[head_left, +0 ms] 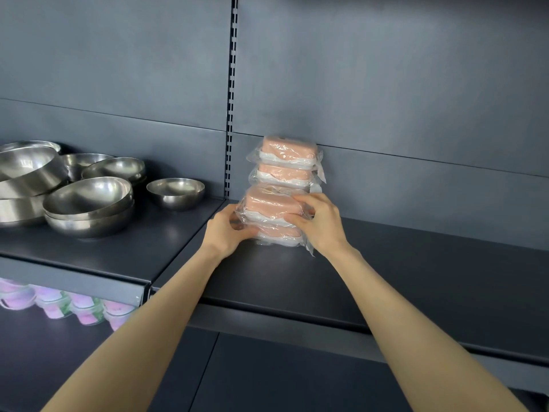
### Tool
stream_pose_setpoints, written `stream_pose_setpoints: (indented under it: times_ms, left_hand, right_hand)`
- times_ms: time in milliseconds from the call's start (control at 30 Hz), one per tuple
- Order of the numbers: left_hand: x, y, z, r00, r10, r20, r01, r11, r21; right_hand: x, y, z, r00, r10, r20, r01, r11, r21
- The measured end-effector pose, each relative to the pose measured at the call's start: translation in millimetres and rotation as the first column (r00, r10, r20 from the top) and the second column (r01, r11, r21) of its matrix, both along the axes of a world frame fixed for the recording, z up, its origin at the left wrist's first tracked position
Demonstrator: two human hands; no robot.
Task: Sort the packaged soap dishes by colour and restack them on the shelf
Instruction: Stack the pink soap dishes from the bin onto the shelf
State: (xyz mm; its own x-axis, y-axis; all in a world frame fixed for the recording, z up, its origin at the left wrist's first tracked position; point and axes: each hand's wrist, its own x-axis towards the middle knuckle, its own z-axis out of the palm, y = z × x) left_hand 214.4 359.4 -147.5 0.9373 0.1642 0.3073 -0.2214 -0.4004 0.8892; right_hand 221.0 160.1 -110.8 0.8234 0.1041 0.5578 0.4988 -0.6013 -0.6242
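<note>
Clasping the front peach soap dishes from both sides, left hand and right hand curl fingers round them, likely to keep the slippery packs aligned.

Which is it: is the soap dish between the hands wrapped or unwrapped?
Wrapped: clear crinkled film covers the peach soap dish; left hand and right hand grip it through the film.
</note>
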Motion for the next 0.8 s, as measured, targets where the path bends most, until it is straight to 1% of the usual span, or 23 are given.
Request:
stream_pose_setpoints:
  times_ms: [133, 233, 467, 667, 800]
  left_hand:
    - [0.7, -1.6, 0.3, 0.996, -0.081, -0.021, 0.082, 0.996, 0.027]
    - [3.5, -1.6, 1.8, 0.994, -0.100, -0.038, 0.103, 0.993, 0.057]
    - [10.7, -0.2, 3.3, 0.999, -0.040, -0.019, 0.042, 0.994, 0.103]
    - [11.6, 2.0, 1.3, 0.999, 0.002, 0.043, -0.006, 0.996, 0.090]
    - [12.0, 1.9, 0.8, 0.999, 0.000, 0.042, -0.003, 0.997, 0.079]
  right_hand:
    - [3.4, -5.5, 1.7, 0.999, -0.044, -0.021, 0.043, 0.998, -0.035]
    - [5.1, -10.1, 4.6, 0.997, -0.066, -0.030, 0.065, 0.997, -0.048]
    - [3.8, -7.6, 6.0, 0.995, -0.089, -0.054, 0.085, 0.993, -0.079]
    - [2.7, -4.5, 3.9, 0.997, -0.065, -0.039, 0.063, 0.996, -0.058]
    - [5.2, -3.8, 5.6, 0.997, -0.062, -0.054, 0.059, 0.997, -0.056]
